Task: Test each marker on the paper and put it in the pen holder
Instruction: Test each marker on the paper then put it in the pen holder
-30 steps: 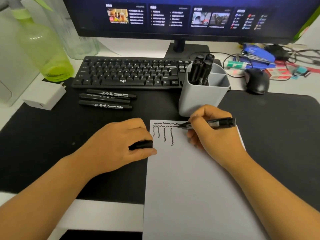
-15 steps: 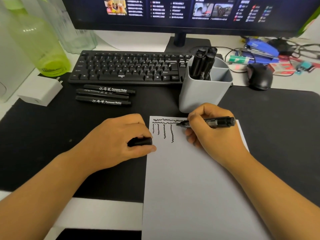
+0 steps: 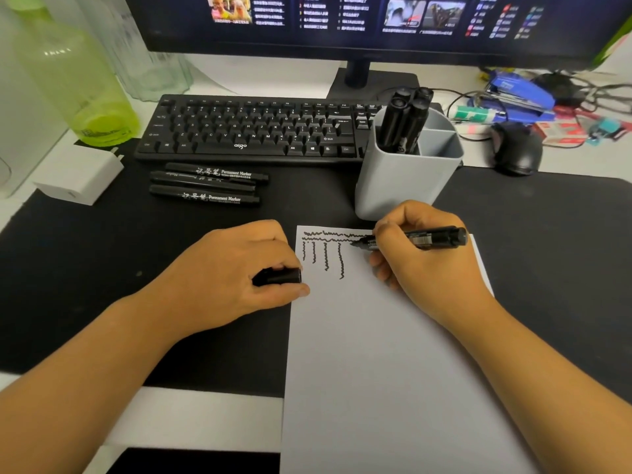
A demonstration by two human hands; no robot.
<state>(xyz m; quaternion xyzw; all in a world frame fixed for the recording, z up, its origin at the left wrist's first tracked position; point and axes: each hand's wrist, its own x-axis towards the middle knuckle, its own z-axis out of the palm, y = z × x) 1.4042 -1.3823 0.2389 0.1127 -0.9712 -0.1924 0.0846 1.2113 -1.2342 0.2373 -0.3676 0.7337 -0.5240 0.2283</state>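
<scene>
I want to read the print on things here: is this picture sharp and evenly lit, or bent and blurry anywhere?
Head view: lighting soft and even, no hard shadows; the markers on the mat show readable print; the monitor text is blurred; the green bottle at the left edge looks soft and stretched, a wide-angle effect; the paper is evenly lit, without glare.

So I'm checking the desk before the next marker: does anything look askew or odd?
Nothing stands out. The paper lies flat, the pen holder stands upright, and three capped markers lie neatly beside the keyboard.
</scene>
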